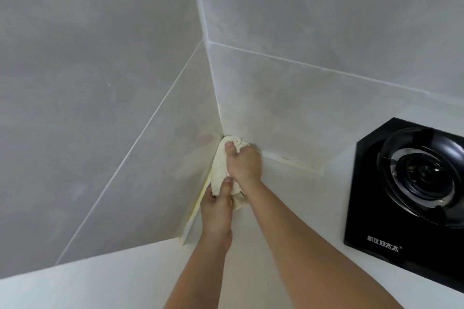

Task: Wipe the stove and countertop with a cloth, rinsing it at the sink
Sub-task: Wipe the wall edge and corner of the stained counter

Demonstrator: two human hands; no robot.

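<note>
- Farthest left of both hands, the grey tiled wall (88, 108) meets the countertop (288, 208) along a yellowed seam that looks grimy, likely why the cloth is pushed against it.
- The left hand (217, 208) lies nearer the person than the right, fingers curled round the trailing end of the cloth (221, 165), thumb on top; it seems to hold the loose end taut beside the seam.
- The cloth, pale cream and bunched, runs from the left hand forward under the right hand into the corner where both walls meet.
- The right hand (243, 160) is just ahead of the left, closed round the cloth's front end and pressing it into the corner, probably to scrub there.
- Well to the right of both hands, the black stove (371, 208) sits on the countertop, untouched; no sink shows.
</note>
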